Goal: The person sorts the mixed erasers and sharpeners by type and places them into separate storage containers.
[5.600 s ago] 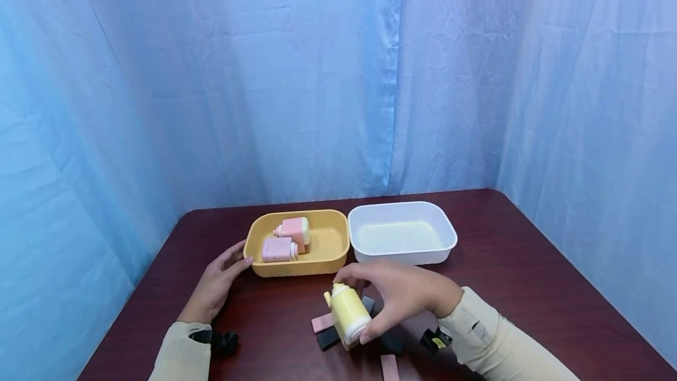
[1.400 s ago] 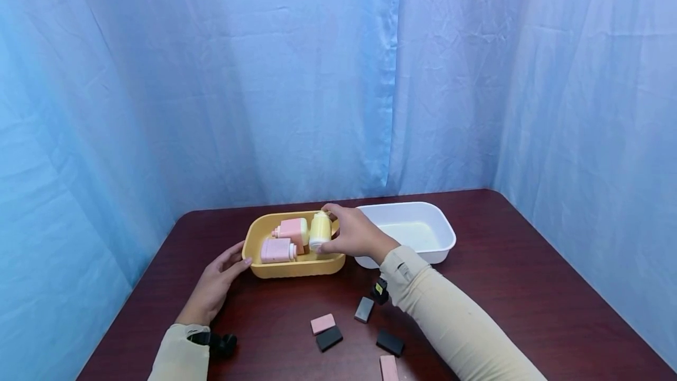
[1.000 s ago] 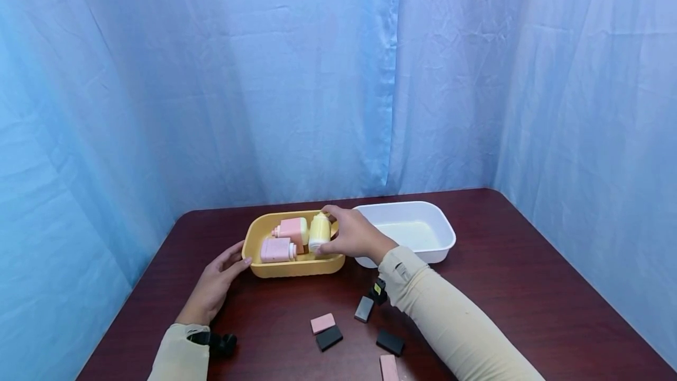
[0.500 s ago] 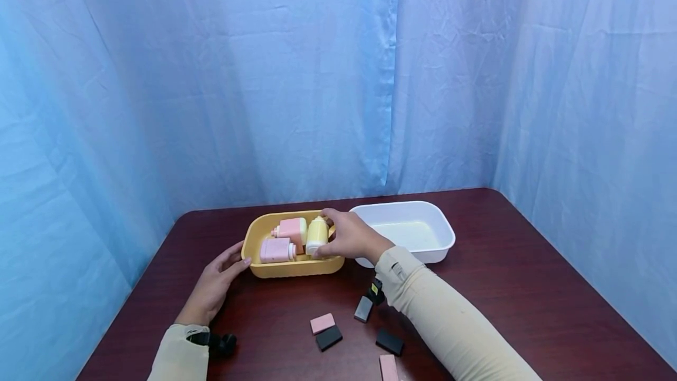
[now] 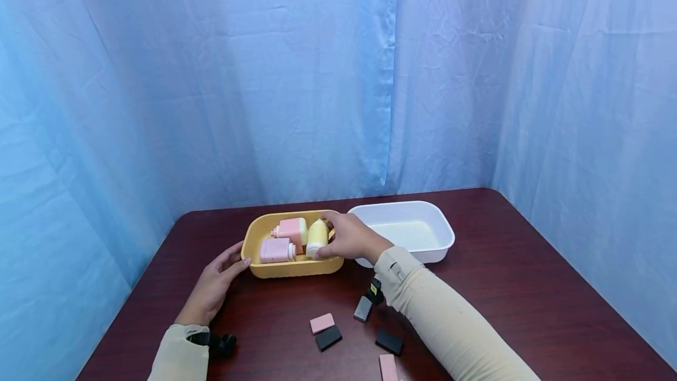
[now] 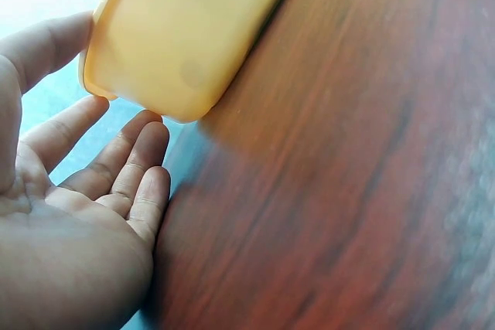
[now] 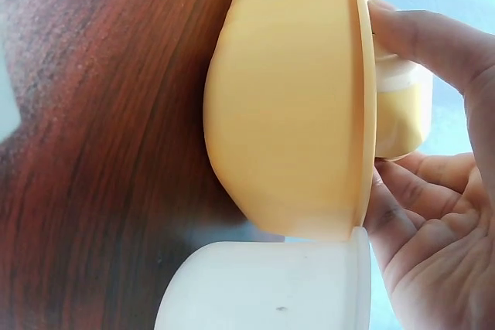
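Observation:
In the head view, my right hand (image 5: 351,237) holds a small yellow bottle (image 5: 317,234) with a white end between thumb and fingers. The bottle lies tilted inside the yellow tray (image 5: 296,269), at its right side. A pink bottle (image 5: 290,228) and a lilac bottle (image 5: 275,250) lie to its left in the same tray. My left hand (image 5: 214,281) touches the tray's left end with thumb and fingertips; in the left wrist view its fingers (image 6: 131,148) are loosely extended. In the right wrist view, the tray wall (image 7: 294,98) hides part of the bottle.
A white tray (image 5: 446,243) stands against the yellow tray's right side. On the dark red table lie pink blocks (image 5: 321,323), black blocks (image 5: 389,342) and a grey block (image 5: 362,308). Blue curtains (image 5: 296,75) surround the table.
My right hand has carried the yellow bottle from above the blocks into the yellow tray, then lowered it slightly, down and left. The left hand has stayed at the tray's left end.

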`<move>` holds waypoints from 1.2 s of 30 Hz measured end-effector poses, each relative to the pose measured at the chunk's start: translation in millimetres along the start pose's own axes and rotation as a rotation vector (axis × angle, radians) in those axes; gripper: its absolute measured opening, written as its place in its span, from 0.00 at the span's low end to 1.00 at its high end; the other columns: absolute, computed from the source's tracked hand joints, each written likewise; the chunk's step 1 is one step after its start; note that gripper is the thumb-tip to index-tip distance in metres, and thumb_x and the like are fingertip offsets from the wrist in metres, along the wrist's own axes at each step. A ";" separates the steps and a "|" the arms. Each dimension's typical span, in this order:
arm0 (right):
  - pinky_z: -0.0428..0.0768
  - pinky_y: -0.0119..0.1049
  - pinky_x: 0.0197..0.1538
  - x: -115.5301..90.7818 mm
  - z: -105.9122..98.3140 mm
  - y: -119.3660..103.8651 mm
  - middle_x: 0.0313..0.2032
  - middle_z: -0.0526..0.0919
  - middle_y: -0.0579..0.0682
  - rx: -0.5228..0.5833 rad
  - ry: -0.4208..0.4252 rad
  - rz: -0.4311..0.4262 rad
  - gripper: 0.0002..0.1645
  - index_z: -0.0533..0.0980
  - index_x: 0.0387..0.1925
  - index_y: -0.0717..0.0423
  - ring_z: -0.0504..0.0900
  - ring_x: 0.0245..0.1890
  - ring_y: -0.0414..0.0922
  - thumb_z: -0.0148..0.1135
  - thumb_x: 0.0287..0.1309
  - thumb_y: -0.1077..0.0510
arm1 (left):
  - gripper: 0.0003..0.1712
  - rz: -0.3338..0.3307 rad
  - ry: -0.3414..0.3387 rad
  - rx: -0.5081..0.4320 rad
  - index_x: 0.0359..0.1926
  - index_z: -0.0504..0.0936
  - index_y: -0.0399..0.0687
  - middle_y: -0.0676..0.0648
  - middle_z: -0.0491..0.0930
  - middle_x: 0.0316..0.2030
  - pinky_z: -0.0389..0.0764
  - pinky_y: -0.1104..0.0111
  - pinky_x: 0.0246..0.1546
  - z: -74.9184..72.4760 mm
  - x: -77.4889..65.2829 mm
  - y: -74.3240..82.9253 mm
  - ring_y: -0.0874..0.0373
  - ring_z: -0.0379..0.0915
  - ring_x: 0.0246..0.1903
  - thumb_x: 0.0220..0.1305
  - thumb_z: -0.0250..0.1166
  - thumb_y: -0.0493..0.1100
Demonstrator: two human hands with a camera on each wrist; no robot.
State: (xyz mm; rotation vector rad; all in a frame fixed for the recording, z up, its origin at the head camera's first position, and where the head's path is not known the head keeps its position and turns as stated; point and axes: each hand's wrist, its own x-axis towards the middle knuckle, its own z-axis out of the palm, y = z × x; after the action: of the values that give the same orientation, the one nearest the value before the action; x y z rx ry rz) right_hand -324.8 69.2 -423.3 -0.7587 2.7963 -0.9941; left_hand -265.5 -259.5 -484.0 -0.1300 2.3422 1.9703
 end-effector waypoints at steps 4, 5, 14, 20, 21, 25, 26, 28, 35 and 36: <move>0.84 0.32 0.44 0.8 0.9 0.8 0.52 0.83 0.49 0.004 -0.003 0.004 0.57 0.68 0.72 0.55 0.84 0.42 0.38 0.84 0.44 0.40 | 0.42 0.001 -0.002 -0.008 0.80 0.60 0.59 0.44 0.63 0.77 0.61 0.52 0.76 -0.6 1.1 -1.6 0.52 0.60 0.74 0.72 0.66 0.56; 0.84 0.32 0.43 0.9 1.0 0.7 0.51 0.83 0.49 0.000 -0.002 0.003 0.56 0.69 0.71 0.54 0.83 0.42 0.38 0.84 0.44 0.40 | 0.42 0.000 -0.003 -0.010 0.80 0.60 0.59 0.44 0.63 0.77 0.61 0.52 0.76 -0.8 1.2 -1.8 0.52 0.60 0.74 0.72 0.67 0.56; 0.83 0.33 0.43 3.6 1.8 0.6 0.47 0.84 0.46 -0.048 0.004 0.000 0.49 0.73 0.66 0.51 0.82 0.40 0.38 0.83 0.44 0.39 | 0.42 -0.002 -0.002 -0.012 0.80 0.60 0.60 0.44 0.63 0.77 0.60 0.52 0.76 -1.5 2.0 -2.4 0.52 0.60 0.75 0.72 0.67 0.55; 0.83 0.33 0.43 6.1 4.6 1.7 0.45 0.84 0.44 -0.071 0.004 -0.001 0.47 0.74 0.64 0.51 0.82 0.40 0.37 0.83 0.45 0.39 | 0.43 0.004 0.003 0.003 0.80 0.61 0.59 0.43 0.64 0.76 0.60 0.51 0.76 -1.4 1.1 -1.6 0.51 0.60 0.75 0.70 0.68 0.58; 0.83 0.33 0.43 6.3 4.7 1.4 0.45 0.84 0.44 -0.072 0.003 0.001 0.47 0.74 0.64 0.51 0.82 0.40 0.37 0.83 0.45 0.39 | 0.43 0.006 0.003 0.005 0.80 0.61 0.59 0.44 0.64 0.76 0.60 0.52 0.76 -1.3 0.9 -1.2 0.51 0.60 0.75 0.70 0.68 0.58; 0.82 0.33 0.43 6.5 3.9 0.2 0.43 0.84 0.44 -0.083 -0.006 0.007 0.45 0.75 0.63 0.51 0.82 0.39 0.38 0.82 0.45 0.39 | 0.44 0.003 0.009 0.012 0.80 0.61 0.60 0.45 0.65 0.76 0.60 0.53 0.76 -0.2 -0.4 0.5 0.52 0.61 0.74 0.68 0.69 0.59; 0.82 0.34 0.43 6.4 3.6 -0.2 0.43 0.84 0.44 -0.086 -0.010 0.009 0.45 0.75 0.63 0.51 0.82 0.40 0.38 0.82 0.45 0.39 | 0.44 0.002 0.009 0.012 0.80 0.61 0.59 0.45 0.65 0.76 0.60 0.53 0.76 -0.1 -0.5 0.6 0.52 0.61 0.74 0.68 0.69 0.59; 0.82 0.34 0.44 6.5 3.0 -0.9 0.42 0.84 0.44 -0.089 -0.018 0.014 0.45 0.75 0.62 0.51 0.82 0.40 0.39 0.82 0.45 0.38 | 0.44 0.000 0.009 0.009 0.80 0.62 0.59 0.45 0.65 0.76 0.60 0.52 0.76 0.0 -0.9 0.8 0.51 0.60 0.74 0.69 0.69 0.59; 0.82 0.36 0.46 6.9 2.4 -4.0 0.43 0.83 0.44 -0.096 -0.036 0.042 0.46 0.74 0.63 0.51 0.81 0.41 0.40 0.82 0.46 0.38 | 0.42 0.000 -0.001 -0.011 0.80 0.61 0.57 0.43 0.62 0.77 0.59 0.51 0.77 -0.5 -1.7 1.0 0.50 0.58 0.75 0.71 0.67 0.55; 0.82 0.36 0.46 7.1 2.4 -4.6 0.43 0.83 0.44 -0.098 -0.036 0.045 0.46 0.74 0.63 0.52 0.81 0.42 0.40 0.82 0.46 0.38 | 0.42 -0.001 -0.001 -0.012 0.80 0.60 0.57 0.43 0.62 0.77 0.59 0.51 0.77 -0.5 -1.9 1.1 0.50 0.58 0.75 0.71 0.67 0.55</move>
State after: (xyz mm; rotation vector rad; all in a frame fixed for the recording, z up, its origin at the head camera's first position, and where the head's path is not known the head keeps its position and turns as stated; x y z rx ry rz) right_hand -328.4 61.4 -421.8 -0.7134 2.8352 -0.8328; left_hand -263.8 -259.8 -482.7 -0.1310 2.3292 1.9841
